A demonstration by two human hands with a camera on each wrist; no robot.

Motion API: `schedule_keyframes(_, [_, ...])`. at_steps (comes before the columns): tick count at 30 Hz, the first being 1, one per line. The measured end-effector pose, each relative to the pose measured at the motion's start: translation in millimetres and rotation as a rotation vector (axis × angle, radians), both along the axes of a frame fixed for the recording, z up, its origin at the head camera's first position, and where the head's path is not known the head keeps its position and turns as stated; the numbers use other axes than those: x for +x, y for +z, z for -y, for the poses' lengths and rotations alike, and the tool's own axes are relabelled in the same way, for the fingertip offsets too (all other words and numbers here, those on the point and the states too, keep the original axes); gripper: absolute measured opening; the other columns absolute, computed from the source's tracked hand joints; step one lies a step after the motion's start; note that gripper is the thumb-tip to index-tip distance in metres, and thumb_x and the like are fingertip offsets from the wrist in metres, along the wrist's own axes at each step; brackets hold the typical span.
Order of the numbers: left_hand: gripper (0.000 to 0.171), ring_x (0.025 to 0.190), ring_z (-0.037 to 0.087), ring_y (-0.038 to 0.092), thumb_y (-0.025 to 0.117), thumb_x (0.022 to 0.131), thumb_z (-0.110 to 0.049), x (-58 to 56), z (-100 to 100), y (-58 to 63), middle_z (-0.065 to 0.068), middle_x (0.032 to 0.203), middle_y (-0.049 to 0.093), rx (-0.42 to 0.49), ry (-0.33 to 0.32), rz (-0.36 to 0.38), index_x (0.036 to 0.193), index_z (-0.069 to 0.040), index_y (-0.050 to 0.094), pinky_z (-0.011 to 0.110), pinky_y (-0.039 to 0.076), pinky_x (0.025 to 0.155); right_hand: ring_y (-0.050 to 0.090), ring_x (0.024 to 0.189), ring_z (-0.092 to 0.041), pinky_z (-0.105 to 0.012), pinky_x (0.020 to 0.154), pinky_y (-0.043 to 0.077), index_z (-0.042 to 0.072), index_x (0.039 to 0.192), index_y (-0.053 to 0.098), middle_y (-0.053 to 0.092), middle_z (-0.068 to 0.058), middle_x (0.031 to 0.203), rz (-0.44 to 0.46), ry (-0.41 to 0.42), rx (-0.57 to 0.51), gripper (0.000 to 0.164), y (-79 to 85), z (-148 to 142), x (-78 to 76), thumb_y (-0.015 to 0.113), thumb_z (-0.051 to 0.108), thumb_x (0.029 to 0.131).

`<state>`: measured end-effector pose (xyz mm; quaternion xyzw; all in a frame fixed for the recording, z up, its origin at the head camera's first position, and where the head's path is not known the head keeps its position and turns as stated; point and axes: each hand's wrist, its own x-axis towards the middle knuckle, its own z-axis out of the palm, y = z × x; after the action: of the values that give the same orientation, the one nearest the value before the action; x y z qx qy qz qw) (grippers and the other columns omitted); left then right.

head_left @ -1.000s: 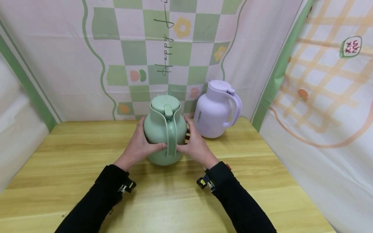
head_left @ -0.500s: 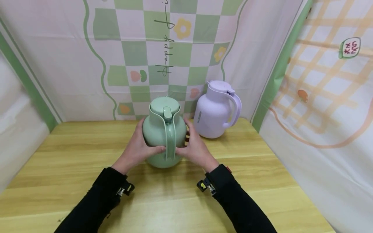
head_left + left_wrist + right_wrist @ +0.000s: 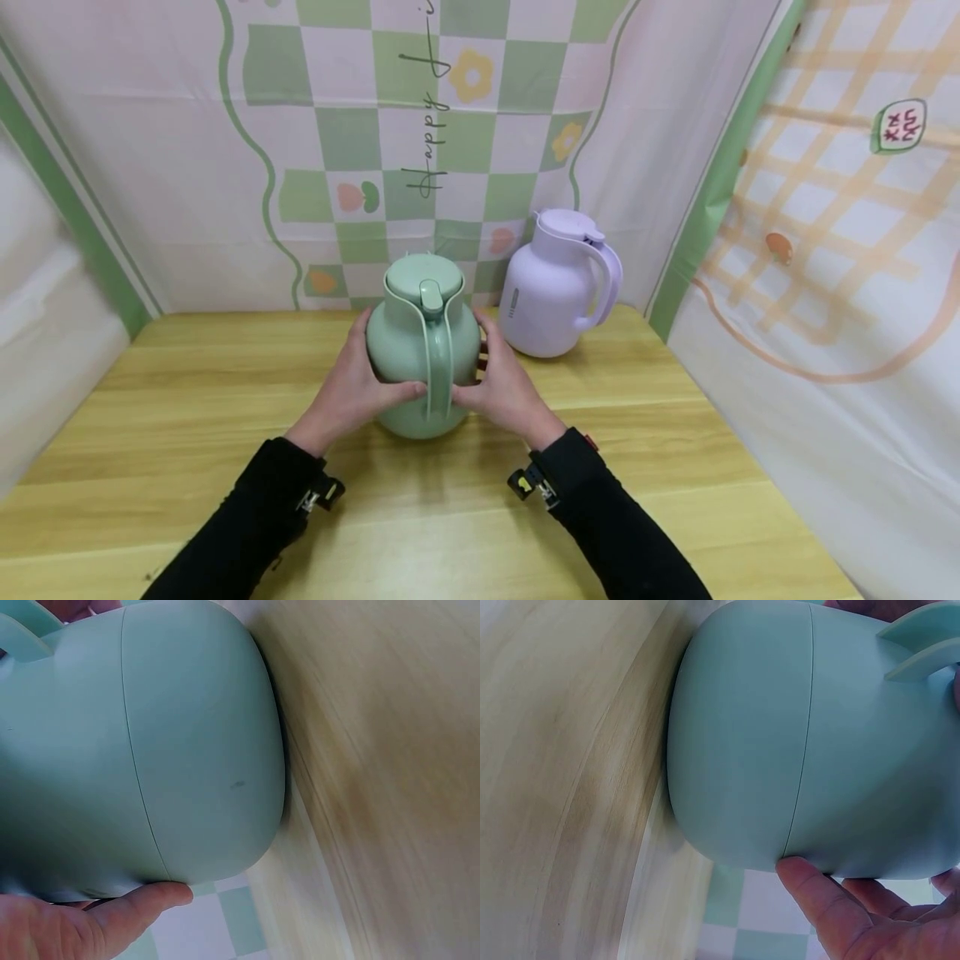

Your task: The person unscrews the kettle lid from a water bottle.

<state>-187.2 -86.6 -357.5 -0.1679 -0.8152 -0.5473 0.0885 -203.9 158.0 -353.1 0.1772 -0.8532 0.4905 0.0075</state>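
A green insulated jug (image 3: pixel 397 342) stands upright in the head view, its handle facing me. My left hand (image 3: pixel 347 392) grips the left side of its round body, thumb beside the lower handle. On the other side my right hand (image 3: pixel 508 390) holds the body the same way, with fingers partly hidden behind it. Both wrist views show the jug's base at the wooden tabletop, with a dark line where they meet. In the right wrist view, fingertips (image 3: pixel 799 874) lie against the jug's far side.
A lilac insulated jug (image 3: pixel 543 292) stands behind and to the right, its handle pointing right. The wooden table (image 3: pixel 187 400) ends at a checked cloth backdrop (image 3: pixel 408 137). Patterned cloth (image 3: pixel 847 250) hangs along the right side.
The green jug has shifted slightly toward me, with both hands keeping their hold on it. The lilac jug has stayed in its place.
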Motion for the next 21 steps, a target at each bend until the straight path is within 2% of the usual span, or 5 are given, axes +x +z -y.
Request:
schedule_keyframes(7, [0.128, 0.133, 0.030, 0.053, 0.098, 0.069, -0.036, 2.4, 0.5, -1.8, 0.009, 0.153, 0.045, 0.006, 0.001, -0.008, 0.166, -0.021, 0.016, 0.057, 0.046, 0.109, 0.049, 0.141, -0.034, -0.055, 0.109, 0.050, 0.028, 0.167, 0.013, 0.035, -0.008, 0.162, -0.008, 0.012, -0.007, 0.119, -1.1, -0.4, 2.2, 0.093, 0.022, 0.079])
schedule_keyframes(21, [0.126, 0.129, 0.027, 0.056, 0.100, 0.067, -0.037, 5.7, -0.6, -4.5, 0.007, 0.148, 0.049, 0.004, 0.013, -0.034, 0.164, -0.019, 0.021, 0.055, 0.048, 0.107, 0.048, 0.142, -0.033, -0.050, 0.108, 0.051, 0.029, 0.166, 0.013, 0.033, -0.006, 0.162, -0.021, 0.018, 0.019, 0.119, -1.2, -1.6, 7.1, 0.093, 0.025, 0.079])
